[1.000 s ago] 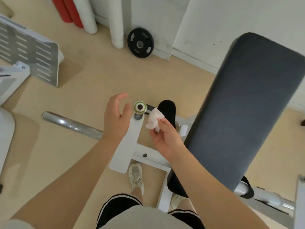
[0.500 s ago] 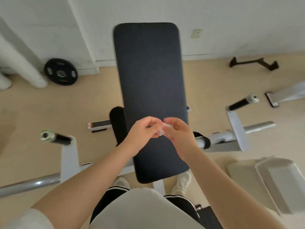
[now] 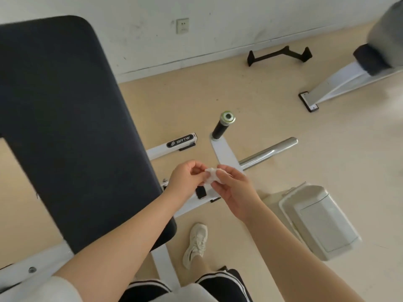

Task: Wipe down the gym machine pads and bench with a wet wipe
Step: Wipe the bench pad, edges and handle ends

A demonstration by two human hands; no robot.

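Here, in the head view, a small crumpled white wet wipe (image 3: 211, 178) is held between both hands, just to the right of the long dark padded bench pad (image 3: 65, 118) and above its white metal frame (image 3: 194, 203). The left hand (image 3: 185, 179) is seen with its fingers curled and its fingertips pinching the left edge of the wipe. The right hand (image 3: 234, 189) is seen with thumb and fingers curled round the wipe's right side, so the wipe is gripped by both hands at once. The wipe is not in contact with the bench pad; it is held clear of it, over the frame.

To the right of the bench pad, beyond the hands, a black-gripped handle with a green and silver end cap (image 3: 222, 125) is seen standing on a white bracket, and a chrome bar (image 3: 269, 152) is seen extending away from it. A black oval label with pale lettering (image 3: 180, 141) is seen on a white frame bar just right of the pad. Farther right of the pad, a pale grey plastic lidded bin (image 3: 322, 223) is seen on the beige floor (image 3: 250, 88). A black metal cable handle (image 3: 279, 55) is seen by the white wall, and another white machine base (image 3: 340, 86) is seen at the far right. A white sneaker (image 3: 196, 244) is seen on the floor below the hands, near the lower right corner of the pad.
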